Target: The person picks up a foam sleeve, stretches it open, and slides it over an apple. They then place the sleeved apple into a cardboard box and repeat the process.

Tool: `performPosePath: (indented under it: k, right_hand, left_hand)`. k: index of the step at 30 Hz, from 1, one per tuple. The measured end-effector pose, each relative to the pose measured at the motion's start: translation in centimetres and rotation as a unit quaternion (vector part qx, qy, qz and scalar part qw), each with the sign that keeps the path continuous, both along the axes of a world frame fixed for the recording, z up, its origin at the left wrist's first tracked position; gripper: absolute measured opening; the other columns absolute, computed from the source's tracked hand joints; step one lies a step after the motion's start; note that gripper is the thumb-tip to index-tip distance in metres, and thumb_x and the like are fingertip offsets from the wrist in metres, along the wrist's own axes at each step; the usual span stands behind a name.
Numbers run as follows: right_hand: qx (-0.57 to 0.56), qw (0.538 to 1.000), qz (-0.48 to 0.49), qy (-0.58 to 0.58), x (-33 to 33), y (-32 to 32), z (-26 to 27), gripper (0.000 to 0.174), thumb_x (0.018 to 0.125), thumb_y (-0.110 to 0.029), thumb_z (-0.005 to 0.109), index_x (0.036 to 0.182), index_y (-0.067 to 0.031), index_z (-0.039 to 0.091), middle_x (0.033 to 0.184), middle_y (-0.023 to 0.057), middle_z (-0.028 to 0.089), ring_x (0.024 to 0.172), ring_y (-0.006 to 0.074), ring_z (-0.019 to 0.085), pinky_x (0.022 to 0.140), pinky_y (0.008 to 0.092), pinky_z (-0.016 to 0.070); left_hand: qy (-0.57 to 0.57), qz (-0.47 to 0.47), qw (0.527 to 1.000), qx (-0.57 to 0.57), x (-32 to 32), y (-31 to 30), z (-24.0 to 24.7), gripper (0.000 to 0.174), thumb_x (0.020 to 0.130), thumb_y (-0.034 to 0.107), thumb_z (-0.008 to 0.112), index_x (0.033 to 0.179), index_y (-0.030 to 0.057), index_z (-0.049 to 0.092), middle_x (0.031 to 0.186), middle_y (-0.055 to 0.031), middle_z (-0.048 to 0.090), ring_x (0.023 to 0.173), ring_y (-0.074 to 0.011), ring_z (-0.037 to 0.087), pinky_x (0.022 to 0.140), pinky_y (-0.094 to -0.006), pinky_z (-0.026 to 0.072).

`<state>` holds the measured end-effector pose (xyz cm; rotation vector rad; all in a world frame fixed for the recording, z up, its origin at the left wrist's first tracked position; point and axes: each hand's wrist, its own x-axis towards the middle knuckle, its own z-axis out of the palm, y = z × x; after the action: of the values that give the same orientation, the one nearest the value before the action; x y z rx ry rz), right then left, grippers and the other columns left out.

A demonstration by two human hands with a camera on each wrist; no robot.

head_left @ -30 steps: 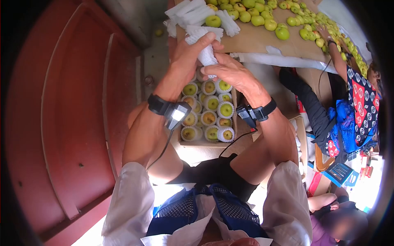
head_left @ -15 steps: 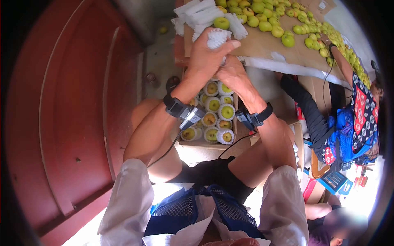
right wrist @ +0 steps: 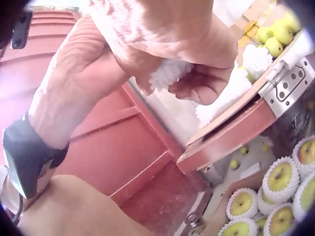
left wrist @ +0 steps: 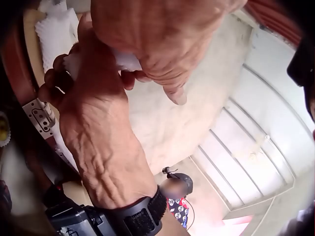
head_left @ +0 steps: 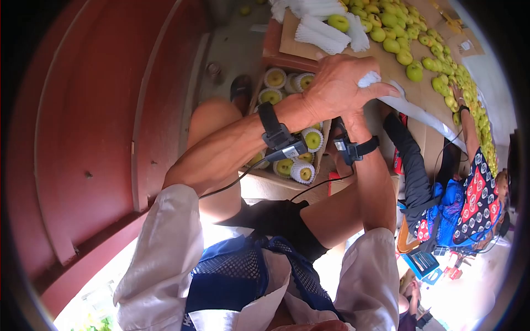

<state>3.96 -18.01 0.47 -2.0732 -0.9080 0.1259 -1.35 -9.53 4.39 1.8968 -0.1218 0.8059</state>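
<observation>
My left hand (head_left: 339, 83) reaches across and lies over my right hand (right wrist: 172, 29). Between them they grip a white foam net sleeve (head_left: 369, 79), mostly covered by fingers. In the right wrist view its ridged end (right wrist: 168, 73) pokes out between the hands; anything inside it is hidden. Below the hands stands a cardboard box (head_left: 270, 182) of apples in white foam nets (head_left: 313, 140), partly behind my left forearm. Beyond the hands, several loose foam nets (head_left: 323, 36) and one green apple (head_left: 338, 22) lie on the cardboard-covered table (head_left: 292, 36).
A large spread of green apples (head_left: 392, 33) covers the far right of the table. Another person's hand (head_left: 458, 94) reaches among them. A red door (head_left: 99, 110) stands at my left. Cables (head_left: 232, 185) run from both wrist cameras.
The hands have moved right, away from above the box, and the left has turned over the right. The foam sleeve, more visible earlier, is now mostly covered. The head view has shifted too.
</observation>
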Motion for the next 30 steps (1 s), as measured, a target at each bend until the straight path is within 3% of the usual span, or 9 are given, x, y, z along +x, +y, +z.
performPosePath:
  k: [7, 14, 18, 20, 22, 25, 26, 29, 30]
  right_hand:
    - [0.024, 0.997, -0.012, -0.077, 0.0, 0.3, -1.2, 0.049, 0.086, -0.019, 0.072, 0.128, 0.0027, 0.056, 0.11, 0.0113, 0.068, 0.1, 0.0236, 0.065, 0.086, 0.0351, 0.0508]
    - [0.054, 0.988, -0.015, -0.145, -0.4, -0.5, -1.6, 0.047, 0.088, -0.018, 0.071, 0.127, 0.0039, 0.056, 0.109, 0.009, 0.068, 0.097, 0.021, 0.065, 0.084, 0.0343, 0.051]
    - [0.091, 0.994, -0.016, -0.058, -0.8, 0.2, -1.6, 0.046, 0.09, -0.017, 0.071, 0.127, 0.0045, 0.056, 0.108, 0.0076, 0.068, 0.096, 0.0194, 0.064, 0.083, 0.0339, 0.0511]
    - [0.077, 0.992, 0.0, 0.104, -1.4, 0.5, -0.7, 0.036, 0.094, -0.023, 0.068, 0.12, 0.0004, 0.057, 0.099, 0.0028, 0.065, 0.08, 0.0119, 0.061, 0.067, 0.0284, 0.0468]
    - [0.013, 0.98, -0.01, 0.2, -2.5, 0.3, 1.5, 0.03, 0.093, -0.017, 0.068, 0.117, -0.0009, 0.058, 0.089, 0.0006, 0.062, 0.074, 0.009, 0.058, 0.064, 0.0274, 0.0452]
    - [0.068, 0.912, 0.029, 0.403, -5.5, -0.2, 4.7, 0.012, 0.098, -0.017, 0.062, 0.095, -0.0071, 0.057, 0.07, -0.0038, 0.05, 0.058, 0.0073, 0.044, 0.053, 0.0264, 0.0326]
    - [0.112, 0.871, 0.051, 0.475, -6.4, -0.6, 5.2, 0.018, 0.1, -0.02, 0.058, 0.085, -0.0099, 0.057, 0.064, -0.0055, 0.045, 0.051, 0.0072, 0.038, 0.047, 0.0262, 0.0267]
    - [0.218, 0.709, 0.156, 0.652, -7.2, -2.9, 4.5, 0.03, 0.103, -0.023, 0.052, 0.075, -0.0132, 0.049, 0.054, -0.0054, 0.032, 0.044, 0.0094, 0.029, 0.045, 0.0271, 0.023]
    - [0.239, 0.673, 0.202, 0.67, -7.4, -3.2, 4.4, 0.031, 0.103, -0.025, 0.051, 0.074, -0.0138, 0.048, 0.052, -0.005, 0.032, 0.042, 0.0093, 0.028, 0.044, 0.0274, 0.0223]
  left_hand:
    - [-0.003, -0.025, 0.996, -0.082, -0.8, 0.6, 0.9, 0.045, 0.089, 0.046, 0.071, 0.083, 0.0013, 0.073, 0.059, -0.0181, 0.062, 0.059, -0.0371, 0.064, 0.059, -0.0441, 0.051]
    - [0.091, -0.115, 0.953, -0.267, -1.8, 2.3, 2.8, 0.051, 0.1, 0.039, 0.058, 0.074, -0.0041, 0.065, 0.055, -0.0116, 0.055, 0.051, -0.0187, 0.055, 0.053, -0.0374, 0.0452]
    - [0.089, -0.198, 0.849, -0.481, -1.6, 4.6, 3.4, 0.056, 0.102, 0.048, 0.054, 0.065, 0.0069, 0.045, 0.058, 0.002, 0.043, 0.052, -0.012, 0.048, 0.048, -0.032, 0.0441]
    - [0.062, -0.201, 0.851, -0.481, -1.3, 5.4, 2.9, 0.052, 0.103, 0.048, 0.051, 0.07, 0.0082, 0.045, 0.062, 0.0012, 0.043, 0.053, -0.0115, 0.049, 0.049, -0.0343, 0.0508]
    - [0.028, -0.204, 0.847, -0.491, -0.9, 5.6, 2.6, 0.046, 0.104, 0.047, 0.047, 0.082, 0.0072, 0.046, 0.069, 0.0007, 0.044, 0.054, -0.0115, 0.045, 0.053, -0.0396, 0.0594]
    - [0.118, -0.226, 0.825, -0.504, -1.9, 5.6, 3.4, 0.045, 0.104, 0.047, 0.047, 0.084, 0.0065, 0.046, 0.073, 0.0006, 0.045, 0.053, -0.0114, 0.04, 0.054, -0.0414, 0.0607]
    - [0.129, -0.246, 0.807, -0.52, -1.8, 5.5, 3.1, 0.047, 0.105, 0.046, 0.046, 0.081, 0.0066, 0.045, 0.068, -0.0005, 0.044, 0.052, -0.015, 0.049, 0.057, -0.0414, 0.0593]
    - [0.172, -0.288, 0.73, -0.596, -2.7, 4.8, 4.6, 0.044, 0.104, 0.037, 0.047, 0.078, 0.0017, 0.044, 0.071, -0.006, 0.047, 0.052, -0.0181, 0.046, 0.054, -0.0433, 0.0586]
    - [0.162, -0.322, 0.71, -0.604, -2.5, 4.4, 4.5, 0.043, 0.104, 0.038, 0.047, 0.082, 0.0009, 0.043, 0.072, -0.0071, 0.044, 0.053, -0.0206, 0.049, 0.056, -0.0545, 0.0627]
